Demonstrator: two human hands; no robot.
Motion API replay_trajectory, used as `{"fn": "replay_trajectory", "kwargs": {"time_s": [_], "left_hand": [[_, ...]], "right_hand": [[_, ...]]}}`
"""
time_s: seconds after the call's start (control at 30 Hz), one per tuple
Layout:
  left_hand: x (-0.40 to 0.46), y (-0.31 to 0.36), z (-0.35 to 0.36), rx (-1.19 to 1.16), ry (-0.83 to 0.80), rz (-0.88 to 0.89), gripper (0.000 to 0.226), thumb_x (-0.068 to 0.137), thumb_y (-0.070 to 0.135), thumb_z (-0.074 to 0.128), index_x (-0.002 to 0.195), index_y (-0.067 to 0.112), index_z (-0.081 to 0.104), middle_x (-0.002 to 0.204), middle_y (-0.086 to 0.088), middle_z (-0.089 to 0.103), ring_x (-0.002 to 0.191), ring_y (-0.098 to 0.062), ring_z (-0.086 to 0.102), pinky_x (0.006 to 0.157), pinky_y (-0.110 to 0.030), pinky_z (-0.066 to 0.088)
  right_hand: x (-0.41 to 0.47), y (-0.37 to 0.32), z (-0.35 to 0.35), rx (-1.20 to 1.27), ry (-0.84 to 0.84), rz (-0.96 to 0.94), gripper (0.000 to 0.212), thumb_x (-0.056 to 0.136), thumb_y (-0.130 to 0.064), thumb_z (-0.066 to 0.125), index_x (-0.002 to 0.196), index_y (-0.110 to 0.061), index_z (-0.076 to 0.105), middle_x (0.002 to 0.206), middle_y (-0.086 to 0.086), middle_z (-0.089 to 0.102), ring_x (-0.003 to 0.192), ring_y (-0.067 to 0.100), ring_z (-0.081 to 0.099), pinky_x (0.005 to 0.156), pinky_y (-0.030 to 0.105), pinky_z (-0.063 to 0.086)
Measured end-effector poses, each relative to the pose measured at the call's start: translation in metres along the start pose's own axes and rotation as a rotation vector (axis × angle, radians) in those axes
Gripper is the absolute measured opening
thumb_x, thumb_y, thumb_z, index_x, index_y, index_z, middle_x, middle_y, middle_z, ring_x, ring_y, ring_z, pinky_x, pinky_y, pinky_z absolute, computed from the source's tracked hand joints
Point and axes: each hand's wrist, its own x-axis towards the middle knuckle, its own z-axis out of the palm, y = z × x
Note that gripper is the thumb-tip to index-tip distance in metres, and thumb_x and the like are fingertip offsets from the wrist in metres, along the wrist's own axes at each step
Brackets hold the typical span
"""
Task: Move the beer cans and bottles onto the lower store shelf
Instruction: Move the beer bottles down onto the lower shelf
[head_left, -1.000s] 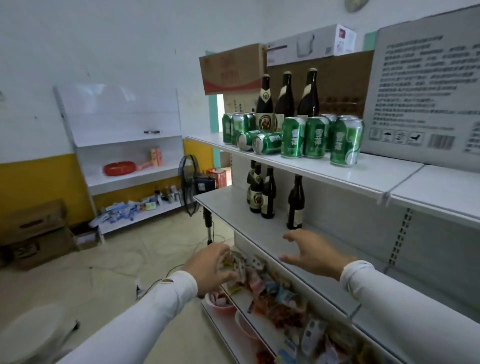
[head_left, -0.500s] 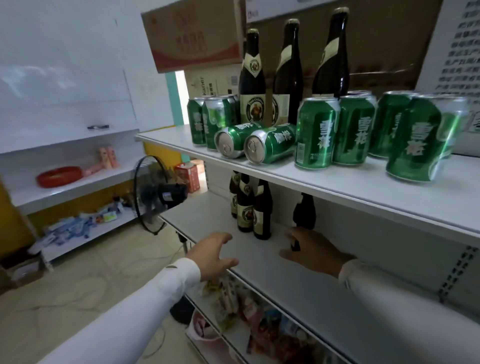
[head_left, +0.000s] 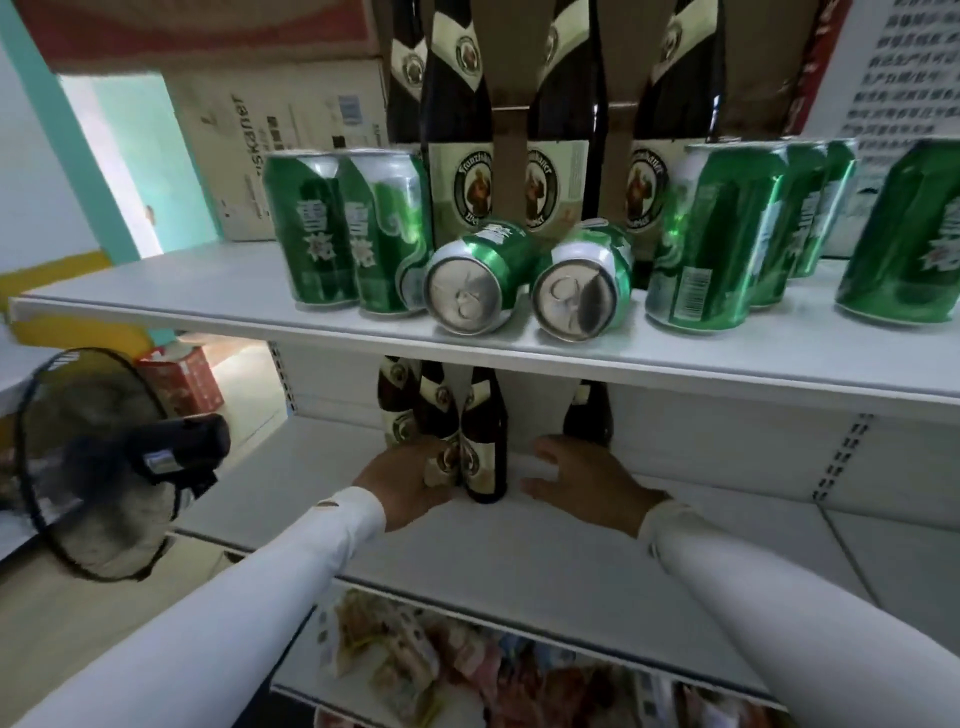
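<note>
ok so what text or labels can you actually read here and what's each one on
"Franziskaner": arched over the monk emblem on the cream label of the dark glass bottle on the upper shelf.
"iskaner": sideways, partly cut off, on the pale cardboard box behind the cans.
Two white Chinese characters: on the upright green cans; too blurred to quote.
Dark printed lines on the white carton at right: too small to read.
Barcode digits on the green can: unreadable.

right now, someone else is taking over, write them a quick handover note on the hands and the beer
Left hand: wrapped around a bottle in the trio on the lower shelf.
Right hand: open, holding nothing, next to the lone bottle.
Done: four bottles on the lower shelf.
Left: upper shelf holds tall bottles, upright cans and two cans on their sides.
</note>
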Motion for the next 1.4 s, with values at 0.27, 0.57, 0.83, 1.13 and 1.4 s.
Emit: {"fn": "replay_trajectory", "kwargs": {"time_s": [0.27, 0.57, 0.83, 1.13, 1.4], "left_hand": [[0.031, -0.058, -0.032, -0.028, 0.077, 0.021, 0.039, 0.079, 0.04, 0.069, 0.11, 0.018, 0.059, 0.11, -0.003, 0.062, 0.104, -0.028, 0.059, 0.087, -0.038, 0.049], [0.078, -0.054, -0.025, -0.138, 0.101, -0.038, 0.05, 0.073, 0.046, 0.075, 0.105, 0.013, 0.054, 0.107, -0.005, 0.064, 0.1, -0.027, 0.062, 0.082, -0.034, 0.05], [0.084, -0.037, -0.009, -0.313, 0.216, -0.081, 0.053, 0.069, 0.036, 0.081, 0.111, 0.014, 0.056, 0.11, -0.007, 0.068, 0.104, -0.028, 0.062, 0.087, -0.035, 0.051], [0.048, -0.051, -0.023, -0.398, 0.015, -0.026, 0.072, 0.051, 0.048, 0.08, 0.115, 0.023, 0.06, 0.11, 0.006, 0.068, 0.105, -0.014, 0.063, 0.095, -0.036, 0.051], [0.011, -0.052, -0.02, -0.471, -0.05, -0.02, 0.056, 0.065, 0.032, 0.081, 0.114, 0.035, 0.053, 0.112, 0.011, 0.066, 0.105, -0.008, 0.062, 0.098, -0.036, 0.05]], "right_hand": [[0.029, -0.026, 0.018, 0.037, 0.097, 0.135, 0.056, 0.087, -0.048, 0.067, 0.124, -0.007, 0.055, 0.119, 0.007, 0.06, 0.109, 0.024, 0.058, 0.09, 0.035, 0.048], [0.082, -0.036, 0.028, 0.137, 0.181, 0.297, 0.079, 0.076, -0.058, 0.072, 0.137, -0.014, 0.046, 0.133, 0.007, 0.058, 0.121, 0.027, 0.057, 0.098, 0.039, 0.047], [0.102, -0.034, 0.044, 0.153, 0.234, 0.238, 0.062, 0.07, -0.062, 0.075, 0.111, -0.02, 0.057, 0.111, -0.002, 0.065, 0.105, 0.02, 0.062, 0.077, 0.026, 0.042], [0.083, -0.026, 0.019, 0.269, 0.003, 0.162, 0.064, 0.067, -0.047, 0.085, 0.119, -0.022, 0.057, 0.118, -0.005, 0.065, 0.112, 0.016, 0.06, 0.098, 0.036, 0.049], [0.064, -0.023, 0.017, 0.452, -0.123, 0.139, 0.09, 0.052, -0.053, 0.077, 0.132, -0.023, 0.048, 0.123, -0.004, 0.063, 0.115, 0.014, 0.059, 0.103, 0.041, 0.049]]}}
